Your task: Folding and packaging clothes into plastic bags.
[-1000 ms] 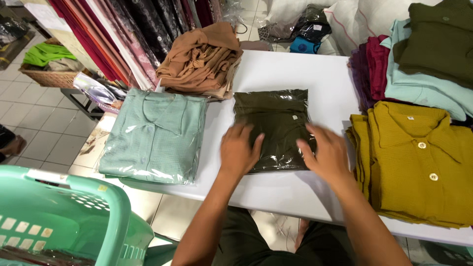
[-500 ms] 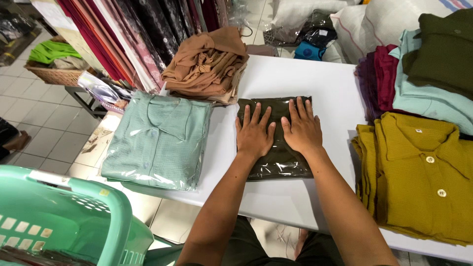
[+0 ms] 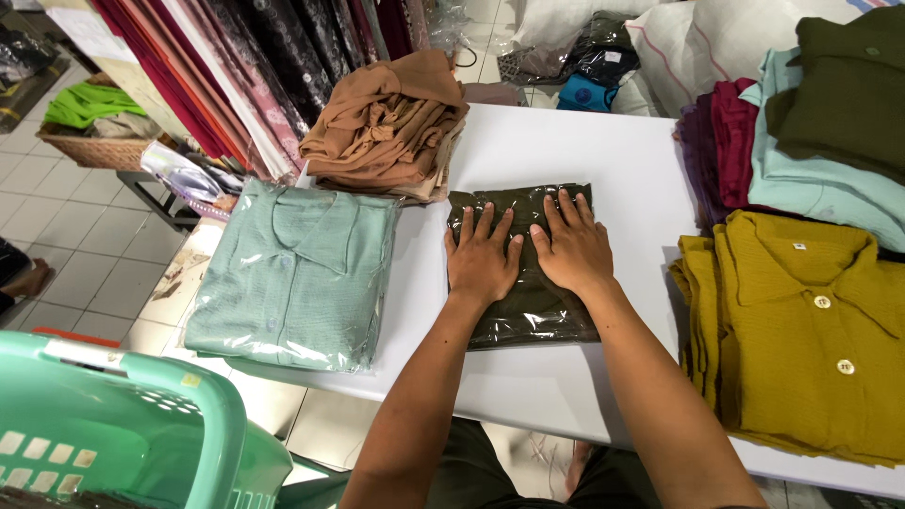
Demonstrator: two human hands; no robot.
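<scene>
A folded dark olive garment in a clear plastic bag [image 3: 528, 311] lies on the white table [image 3: 556, 151]. My left hand [image 3: 483, 256] and my right hand [image 3: 570, 247] both press flat on its far half, side by side, fingers spread and pointing away from me. Neither hand grips anything.
A mint green bagged shirt [image 3: 292, 273] lies left of the olive one, a tan cloth pile [image 3: 386, 123] behind it. A mustard shirt stack [image 3: 801, 330] and stacks of teal, maroon and olive clothes [image 3: 820, 132] fill the right. A green plastic basket [image 3: 123, 424] stands at lower left.
Both hands slid from the near edge of the bagged olive garment up onto its far half and drew close together, staying flat on it.
</scene>
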